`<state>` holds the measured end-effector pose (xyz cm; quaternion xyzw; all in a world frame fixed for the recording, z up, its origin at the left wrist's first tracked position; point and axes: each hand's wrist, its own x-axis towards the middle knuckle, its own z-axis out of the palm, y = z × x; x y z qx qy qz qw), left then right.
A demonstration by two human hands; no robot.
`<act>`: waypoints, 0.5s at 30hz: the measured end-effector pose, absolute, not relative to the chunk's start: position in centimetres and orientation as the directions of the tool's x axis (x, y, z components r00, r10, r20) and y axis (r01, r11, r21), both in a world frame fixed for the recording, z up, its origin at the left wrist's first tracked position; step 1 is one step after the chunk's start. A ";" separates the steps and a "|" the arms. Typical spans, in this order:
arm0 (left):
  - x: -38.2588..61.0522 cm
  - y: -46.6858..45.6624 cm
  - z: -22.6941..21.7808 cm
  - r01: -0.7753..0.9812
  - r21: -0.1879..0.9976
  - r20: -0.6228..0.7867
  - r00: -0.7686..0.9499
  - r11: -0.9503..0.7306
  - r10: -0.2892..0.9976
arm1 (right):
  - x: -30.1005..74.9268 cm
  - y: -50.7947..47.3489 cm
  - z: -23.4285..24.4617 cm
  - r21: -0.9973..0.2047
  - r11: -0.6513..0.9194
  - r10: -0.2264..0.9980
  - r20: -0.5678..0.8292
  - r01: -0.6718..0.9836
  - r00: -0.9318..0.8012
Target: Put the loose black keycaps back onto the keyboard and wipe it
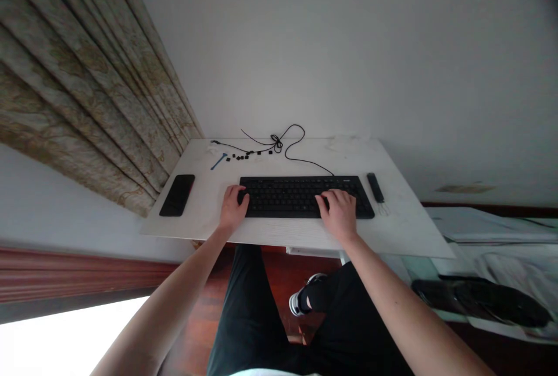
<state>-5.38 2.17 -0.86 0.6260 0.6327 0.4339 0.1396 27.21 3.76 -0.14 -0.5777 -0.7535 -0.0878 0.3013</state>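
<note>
A black keyboard (300, 196) lies across the white desk (405, 222), its cable running back to a tangle near the wall. My left hand (233, 207) grips the keyboard's left end, fingers curled over the edge. My right hand (339, 211) rests on the keys right of the middle, fingers bent and laid over them. Several loose black keycaps (244, 156) sit in a row behind the keyboard, next to a blue tool (218, 161).
A black phone (177, 194) lies at the desk's left edge by a patterned curtain (87, 91). A slim black brush-like tool (375, 188) lies right of the keyboard. A tangled black cable (279, 142) sits at the back. My legs and a shoe show below the desk.
</note>
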 end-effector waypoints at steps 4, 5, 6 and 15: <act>-5.4 3.3 -0.6 0.705 0.693 0.377 -0.179 -0.149 0.909 | 27.0 3.8 -0.3 -0.184 0.368 0.805 0.554 0.911 -0.213; -5.5 4.1 -0.4 0.721 0.677 0.388 -0.182 -0.145 0.904 | 27.0 4.0 -0.2 -0.184 0.370 0.805 0.552 0.911 -0.216; -5.7 5.1 -0.1 0.741 0.656 0.401 -0.183 -0.142 0.898 | 27.0 4.1 -0.2 -0.184 0.375 0.806 0.549 0.909 -0.222; -7.0 15.6 2.1 0.949 0.308 0.217 -0.004 -0.065 0.976 | 27.3 4.4 -0.3 -0.189 0.369 0.816 0.534 0.910 -0.220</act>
